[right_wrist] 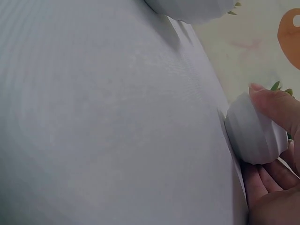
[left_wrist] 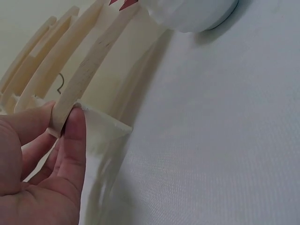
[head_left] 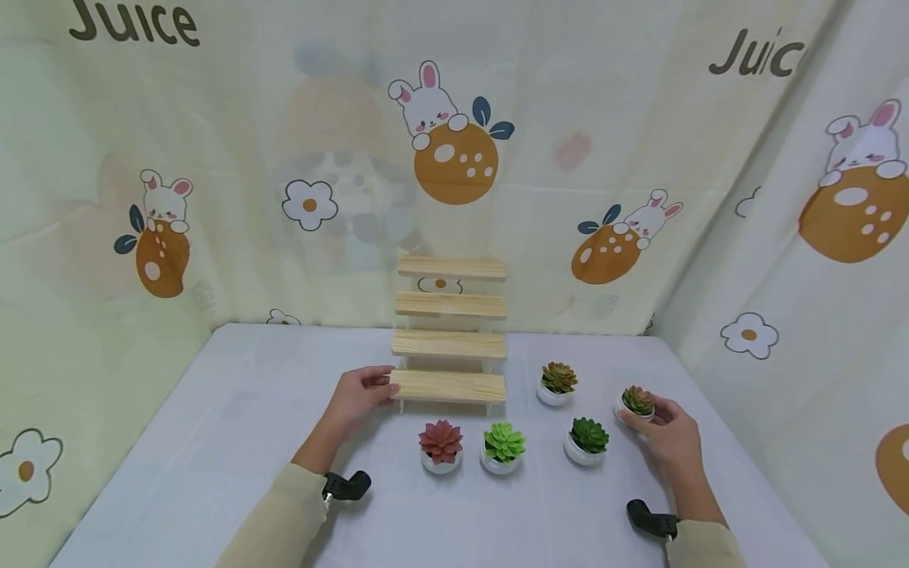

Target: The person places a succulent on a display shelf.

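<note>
A wooden tiered shelf (head_left: 449, 386) with several light planks stands at the back middle of the table. My left hand (head_left: 360, 398) pinches the left end of its lowest plank (left_wrist: 84, 77) between thumb and fingers, as the left wrist view shows. Off to the right, my right hand (head_left: 667, 430) grips a potted succulent (head_left: 637, 401) with reddish-green leaves. Its white ribbed pot (right_wrist: 255, 131) sits between thumb and fingers, close to the tabletop in the right wrist view.
Before the shelf stand a red succulent (head_left: 440, 443) and a bright green succulent (head_left: 503, 443). A dark green succulent (head_left: 589, 436) and an orange-brown succulent (head_left: 558, 379) stand right of them. A printed curtain (head_left: 248, 237) hangs behind the white table (head_left: 270, 394).
</note>
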`<state>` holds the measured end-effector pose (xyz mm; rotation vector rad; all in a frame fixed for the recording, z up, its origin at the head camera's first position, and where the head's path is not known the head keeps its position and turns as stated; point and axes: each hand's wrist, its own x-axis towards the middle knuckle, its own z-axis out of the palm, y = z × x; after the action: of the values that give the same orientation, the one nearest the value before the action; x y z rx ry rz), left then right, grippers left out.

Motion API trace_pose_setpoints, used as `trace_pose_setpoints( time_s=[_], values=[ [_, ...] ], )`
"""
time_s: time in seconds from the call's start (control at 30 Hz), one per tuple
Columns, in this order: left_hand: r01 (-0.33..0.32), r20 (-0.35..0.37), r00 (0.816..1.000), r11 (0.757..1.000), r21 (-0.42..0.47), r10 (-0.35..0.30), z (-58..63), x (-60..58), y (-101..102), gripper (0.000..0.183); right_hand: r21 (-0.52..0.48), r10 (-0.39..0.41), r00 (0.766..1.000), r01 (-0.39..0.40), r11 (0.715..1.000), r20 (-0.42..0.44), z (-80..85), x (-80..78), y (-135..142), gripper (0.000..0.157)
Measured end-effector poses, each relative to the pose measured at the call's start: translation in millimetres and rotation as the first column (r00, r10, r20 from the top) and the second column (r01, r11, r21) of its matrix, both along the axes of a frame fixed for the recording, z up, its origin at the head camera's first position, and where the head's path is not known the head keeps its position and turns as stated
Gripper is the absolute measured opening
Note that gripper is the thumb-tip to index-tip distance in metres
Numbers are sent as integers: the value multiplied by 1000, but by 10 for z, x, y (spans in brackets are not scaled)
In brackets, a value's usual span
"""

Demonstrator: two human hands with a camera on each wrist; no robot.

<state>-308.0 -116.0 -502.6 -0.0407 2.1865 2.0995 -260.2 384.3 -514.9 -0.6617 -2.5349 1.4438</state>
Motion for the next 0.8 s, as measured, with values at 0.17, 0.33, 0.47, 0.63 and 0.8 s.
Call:
trace_pose_setpoints(
  time_s=[0.17,0.33,0.47,0.63,0.8],
  values=[
    [0,-6,1000,1000,-8,0,0,-9,-5,40,-15,-15,1000,16,1000,12,-6,-6,-5,93],
    [12,-13,1000,1000,2,-12,-10,-15,-15,40,-25,-35,999,35,999,14,4,-14,-24,91],
    [6,-6,1000,1000,1,-6,-17,-23,-21,40,-16,-35,999,35,999,12,26,-17,-39,90],
    [3,-9,1000,1000,0,-3,-12,-19,-15,40,30,-13,1000,12,999,14,73,-18,-43,94],
    [-1,7,1000,1000,1,1,1,-16,-12,40,17,29,1000,-29,999,7,181,-30,-101,97]
  ],
)
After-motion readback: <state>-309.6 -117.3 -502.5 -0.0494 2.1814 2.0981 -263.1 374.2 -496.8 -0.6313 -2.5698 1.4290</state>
